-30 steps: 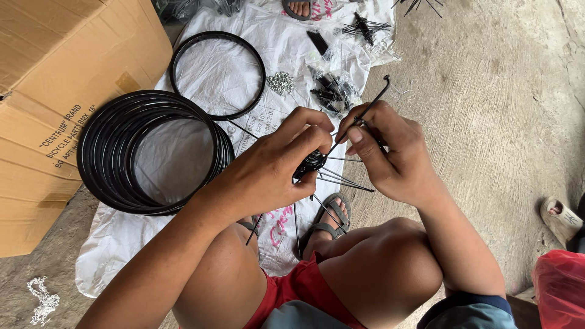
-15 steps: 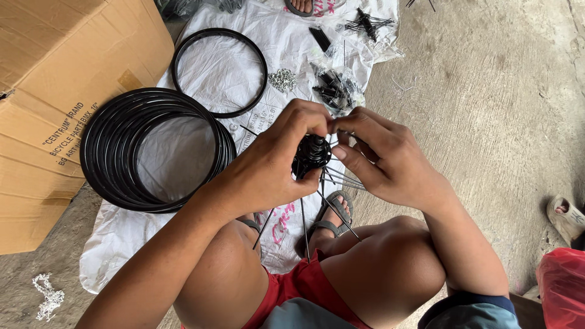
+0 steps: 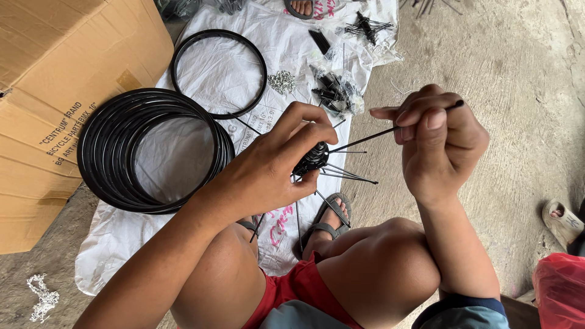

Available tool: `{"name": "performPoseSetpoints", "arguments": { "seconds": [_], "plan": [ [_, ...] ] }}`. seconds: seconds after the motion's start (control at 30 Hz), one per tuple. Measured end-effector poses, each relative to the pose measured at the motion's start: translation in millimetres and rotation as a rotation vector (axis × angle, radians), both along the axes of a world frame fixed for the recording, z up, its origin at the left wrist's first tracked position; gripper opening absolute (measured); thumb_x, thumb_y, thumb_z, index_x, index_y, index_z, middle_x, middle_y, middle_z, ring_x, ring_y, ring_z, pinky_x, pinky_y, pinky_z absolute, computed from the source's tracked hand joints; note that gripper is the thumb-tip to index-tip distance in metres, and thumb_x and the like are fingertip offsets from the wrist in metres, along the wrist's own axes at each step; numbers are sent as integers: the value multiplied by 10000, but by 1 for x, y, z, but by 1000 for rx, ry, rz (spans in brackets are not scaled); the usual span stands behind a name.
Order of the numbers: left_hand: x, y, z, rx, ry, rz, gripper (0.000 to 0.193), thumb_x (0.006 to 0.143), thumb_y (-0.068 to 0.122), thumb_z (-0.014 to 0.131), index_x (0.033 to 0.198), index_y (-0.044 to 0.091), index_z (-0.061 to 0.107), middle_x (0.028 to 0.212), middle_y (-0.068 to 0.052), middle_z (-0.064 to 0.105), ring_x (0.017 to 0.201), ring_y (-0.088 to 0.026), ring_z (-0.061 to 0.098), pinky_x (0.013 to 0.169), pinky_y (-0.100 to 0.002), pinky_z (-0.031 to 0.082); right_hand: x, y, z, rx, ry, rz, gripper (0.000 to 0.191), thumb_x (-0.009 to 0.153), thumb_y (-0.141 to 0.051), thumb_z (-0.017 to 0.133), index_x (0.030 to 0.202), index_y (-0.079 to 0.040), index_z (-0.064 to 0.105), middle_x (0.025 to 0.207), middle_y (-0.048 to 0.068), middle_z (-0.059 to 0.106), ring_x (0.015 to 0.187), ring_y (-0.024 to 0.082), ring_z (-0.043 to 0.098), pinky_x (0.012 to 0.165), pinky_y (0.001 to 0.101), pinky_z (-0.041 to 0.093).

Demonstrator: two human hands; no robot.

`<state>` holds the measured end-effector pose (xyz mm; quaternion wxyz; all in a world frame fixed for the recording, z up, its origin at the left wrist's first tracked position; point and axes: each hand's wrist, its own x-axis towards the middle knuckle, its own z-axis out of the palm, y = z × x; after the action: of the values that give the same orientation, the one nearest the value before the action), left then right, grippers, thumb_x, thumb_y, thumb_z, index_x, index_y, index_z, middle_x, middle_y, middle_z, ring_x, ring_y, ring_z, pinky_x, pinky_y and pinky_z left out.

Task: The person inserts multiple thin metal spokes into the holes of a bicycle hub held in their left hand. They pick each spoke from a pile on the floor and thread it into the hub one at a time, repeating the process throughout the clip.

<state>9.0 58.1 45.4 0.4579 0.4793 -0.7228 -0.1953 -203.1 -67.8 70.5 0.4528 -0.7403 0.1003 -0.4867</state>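
**A:** What is held, and how?

**B:** A small black wheel hub (image 3: 312,159) is gripped in the left hand (image 3: 268,170), its fingers curled and pressed around the hub's top. Several thin spokes already fan out from the hub toward the lower right. One long black spoke (image 3: 390,129) is pinched between thumb and fingertips of the right hand (image 3: 440,141), up and to the right of the hub; its far end is seen just beside the hub. Whether it is seated in a hole cannot be told.

**A:** How is this step judged to be done well?

**B:** The hub is best kept steady while the spoke is guided straight along its own line, so that it is not bent and the spokes already fitted are not snagged.

**A:** And the surroundings?

**B:** A white woven sack (image 3: 244,67) is spread over a rough concrete floor (image 3: 506,79). On the sack a stack of black rims (image 3: 97,158) is laid, with a single rim (image 3: 183,49) touching it behind. A small heap of silvery nipples (image 3: 281,81) and a clear bag of black parts (image 3: 335,91) are seen nearby. A cardboard box (image 3: 61,79) is placed at the left. The work is done squatting, in red shorts and sandals; another person's sandalled foot (image 3: 557,214) is seen at the right edge.
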Motion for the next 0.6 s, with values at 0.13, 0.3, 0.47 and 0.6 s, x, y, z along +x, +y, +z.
{"name": "performPoseSetpoints", "arguments": {
  "seconds": [0.13,0.3,0.47,0.6],
  "plan": [
    [-1,0,-2,-84,-8,-8,458,812,-23,765,1195,89,540,1310,-74,466,1099,-207,706,792,-314,637,1,4,-2,-108,120,-33,392,1229,-223,477,962,50,562,870,101,579,750,116,532,928,423,681],
    [-3,-1,-1,-50,-17,-14,465,798,-17,769,1190,76,536,1301,-79,470,1066,-198,710,724,-316,622,2,1,-1,-151,266,-30,337,1202,-198,489,942,-1,571,870,89,627,812,124,642,752,299,613],
    [-3,-1,0,-45,-2,-8,515,807,-6,783,1226,81,497,1308,-97,473,1041,-235,693,722,-333,616,8,4,6,-295,537,-8,179,1110,-145,568,1066,16,631,1005,114,689,926,152,708,769,294,569],
    [-1,-4,-2,-79,36,6,564,802,-17,787,1253,83,464,1302,-105,467,1121,-268,673,812,-320,660,14,6,14,-288,643,-54,250,997,-139,685,1184,26,681,926,118,680,784,169,654,745,327,549]
  ]
}}
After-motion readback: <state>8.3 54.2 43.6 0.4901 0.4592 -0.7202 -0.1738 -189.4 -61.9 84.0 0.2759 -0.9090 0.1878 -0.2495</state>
